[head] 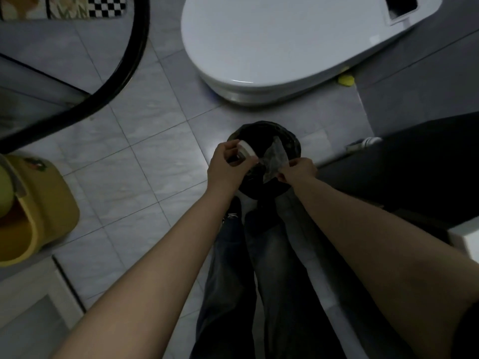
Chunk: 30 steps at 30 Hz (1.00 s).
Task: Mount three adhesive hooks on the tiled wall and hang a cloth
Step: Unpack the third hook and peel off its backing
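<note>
My left hand grips a round white adhesive hook by its rim, above the mouth of a black-lined waste bin on the floor. My right hand pinches a thin clear film that stretches from the hook's side up over the bin. Both hands are close together, right over the bin. No cloth and no other hooks are in view.
A white toilet with its lid down stands just beyond the bin. A yellow bucket sits at the left, under a curved black rail. My legs and shoes are below the bin on the grey floor tiles.
</note>
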Motion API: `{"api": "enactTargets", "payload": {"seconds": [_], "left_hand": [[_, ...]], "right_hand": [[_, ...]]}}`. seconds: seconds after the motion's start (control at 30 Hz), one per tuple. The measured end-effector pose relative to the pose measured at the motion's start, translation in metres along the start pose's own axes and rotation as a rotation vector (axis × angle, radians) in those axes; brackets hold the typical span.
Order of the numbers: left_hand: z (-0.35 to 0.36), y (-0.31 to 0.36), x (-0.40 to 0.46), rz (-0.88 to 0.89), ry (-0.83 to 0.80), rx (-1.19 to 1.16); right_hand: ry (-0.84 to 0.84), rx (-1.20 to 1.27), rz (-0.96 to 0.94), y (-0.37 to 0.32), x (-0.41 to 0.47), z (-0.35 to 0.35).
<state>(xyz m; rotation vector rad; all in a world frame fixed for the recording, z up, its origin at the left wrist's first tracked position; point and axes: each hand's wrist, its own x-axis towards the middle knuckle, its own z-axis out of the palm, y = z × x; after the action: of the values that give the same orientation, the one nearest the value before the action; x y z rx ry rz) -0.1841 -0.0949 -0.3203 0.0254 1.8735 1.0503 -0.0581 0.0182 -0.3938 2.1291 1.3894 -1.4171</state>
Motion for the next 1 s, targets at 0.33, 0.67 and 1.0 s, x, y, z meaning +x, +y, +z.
{"api": "enactTargets", "payload": {"seconds": [0.33,0.67,1.0], "left_hand": [[-0.003,-0.008,0.015,-0.004,-0.006,-0.036],[-0.010,0.025,0.002,0.008,0.075,-0.109],[-0.032,0.124,-0.086,0.193,0.232,-0.283]], "right_hand": [[-0.159,0.181,0.199,0.004,0.050,0.018],[-0.299,0.399,0.395,-0.017,-0.014,0.012],[-0.330,0.145,-0.244,-0.062,-0.140,-0.026]]}}
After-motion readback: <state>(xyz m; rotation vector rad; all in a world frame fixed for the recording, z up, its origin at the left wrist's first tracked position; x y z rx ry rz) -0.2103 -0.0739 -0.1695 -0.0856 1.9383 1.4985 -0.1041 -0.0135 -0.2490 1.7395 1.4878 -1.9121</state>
